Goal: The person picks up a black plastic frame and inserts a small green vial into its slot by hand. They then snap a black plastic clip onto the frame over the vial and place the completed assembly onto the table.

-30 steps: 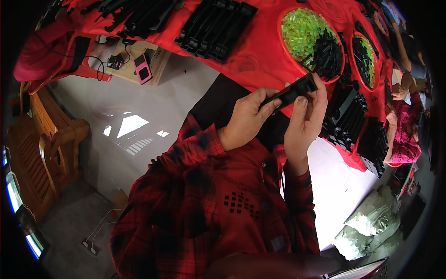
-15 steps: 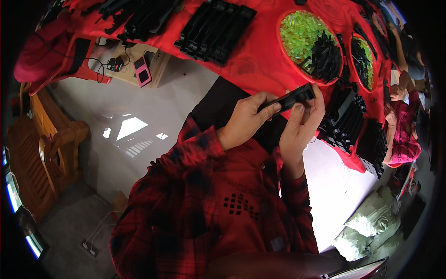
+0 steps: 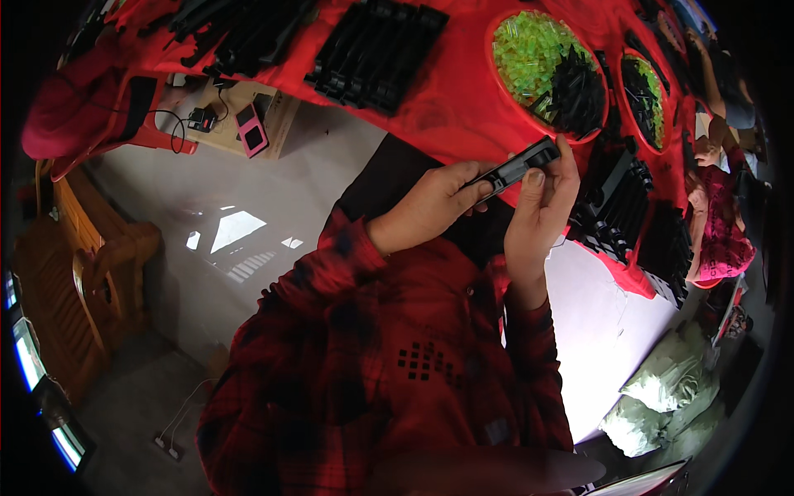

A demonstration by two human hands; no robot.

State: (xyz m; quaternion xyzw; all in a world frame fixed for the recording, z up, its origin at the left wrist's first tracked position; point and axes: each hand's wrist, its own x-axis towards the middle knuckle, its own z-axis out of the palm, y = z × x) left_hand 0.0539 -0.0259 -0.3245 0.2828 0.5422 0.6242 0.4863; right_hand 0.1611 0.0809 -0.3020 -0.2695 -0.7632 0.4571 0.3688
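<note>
Just off the front edge of the red-covered table (image 3: pixel 463 91), a long black plastic housing (image 3: pixel 519 165) is held between both hands. My left hand (image 3: pixel 434 202) pinches its lower left end, thumb on top. My right hand (image 3: pixel 536 215) grips the upper right end, with the thumb on the near side and a finger at the tip. A recessed, greyish face of the housing shows. Beyond it stands a round red basin (image 3: pixel 494 66) of yellow-green clear tubes (image 3: pixel 533 50) and short black strips (image 3: pixel 576 99).
Black housings (image 3: pixel 376 54) lie in a row at the back; a loose black pile (image 3: pixel 240 37) is left of them. More black parts (image 3: pixel 616 194) and a second basin (image 3: pixel 643 99) are on the right. Another person's pink sleeve (image 3: pixel 722 236) shows there. A wooden bench (image 3: pixel 83 264) stands left.
The black housing has been turned in my hands, so its recessed face now shows more. My left hand has shifted slightly left; both hands still hold it.
</note>
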